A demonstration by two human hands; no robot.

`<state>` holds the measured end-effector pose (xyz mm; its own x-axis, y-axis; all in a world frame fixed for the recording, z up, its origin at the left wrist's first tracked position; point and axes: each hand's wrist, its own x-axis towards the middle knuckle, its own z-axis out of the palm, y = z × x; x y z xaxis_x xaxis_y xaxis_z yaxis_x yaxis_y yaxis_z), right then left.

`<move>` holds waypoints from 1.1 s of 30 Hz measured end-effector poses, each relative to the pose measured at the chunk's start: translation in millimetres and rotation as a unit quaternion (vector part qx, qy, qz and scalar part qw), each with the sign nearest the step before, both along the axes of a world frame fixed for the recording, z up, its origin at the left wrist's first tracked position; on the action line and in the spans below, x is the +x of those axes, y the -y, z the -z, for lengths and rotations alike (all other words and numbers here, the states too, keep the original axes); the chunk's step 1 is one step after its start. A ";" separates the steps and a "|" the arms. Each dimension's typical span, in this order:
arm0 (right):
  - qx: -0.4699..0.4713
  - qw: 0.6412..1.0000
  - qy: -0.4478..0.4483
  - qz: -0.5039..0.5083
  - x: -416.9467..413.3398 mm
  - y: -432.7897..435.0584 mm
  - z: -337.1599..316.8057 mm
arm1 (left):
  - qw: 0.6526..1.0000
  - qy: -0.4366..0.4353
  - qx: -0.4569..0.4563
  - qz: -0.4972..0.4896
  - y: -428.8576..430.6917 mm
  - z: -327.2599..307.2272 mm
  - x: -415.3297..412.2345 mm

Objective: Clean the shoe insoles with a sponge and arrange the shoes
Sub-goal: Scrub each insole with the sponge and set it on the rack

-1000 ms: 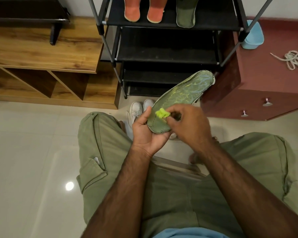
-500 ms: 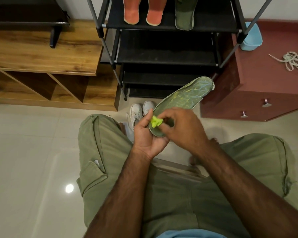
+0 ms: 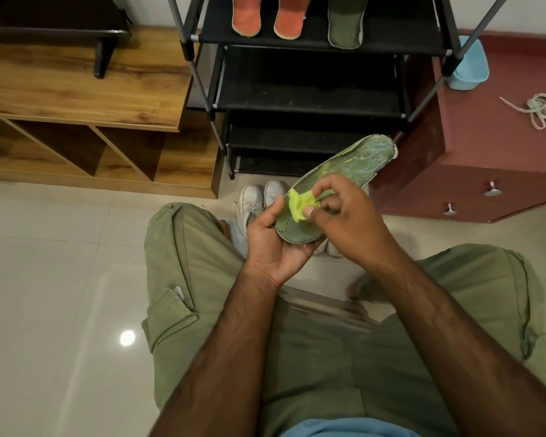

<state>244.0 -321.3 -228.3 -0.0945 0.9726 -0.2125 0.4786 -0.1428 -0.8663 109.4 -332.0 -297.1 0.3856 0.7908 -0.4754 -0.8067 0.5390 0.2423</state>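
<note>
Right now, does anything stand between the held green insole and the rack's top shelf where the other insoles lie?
Nothing visible does. Open air lies between the held insole, in the left hand, and the top shelf, bare right of the resting green insole.

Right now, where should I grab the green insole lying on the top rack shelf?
I'd pinch the green insole at its rounded near end, coming from the front. That end reaches the shelf's front edge, while the rest lies flat; the orange insoles lie apart on its left.
</note>
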 end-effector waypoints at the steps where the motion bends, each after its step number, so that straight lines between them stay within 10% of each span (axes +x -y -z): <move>1: 0.012 0.998 0.053 -0.031 1.6 -0.7 0.4 | 1.000 0.000 -0.001 0.004 0.0 -0.6 0.4; 5: 0.069 0.961 0.264 -0.036 1.4 2.0 -2.3 | 1.000 0.010 0.005 0.000 -0.4 -3.1 -1.1; 10: 0.124 0.968 0.208 -0.068 -3.7 7.1 -4.0 | 1.000 -0.012 -0.013 0.007 0.1 -5.1 -1.0; 18: 0.094 0.927 0.351 -0.098 -11.5 6.7 -6.4 | 1.000 -0.022 -0.010 0.009 1.1 0.3 1.2; 33: 0.029 0.979 0.193 -0.052 -8.8 -10.3 -2.2 | 0.999 0.009 0.020 0.032 1.6 -1.6 1.5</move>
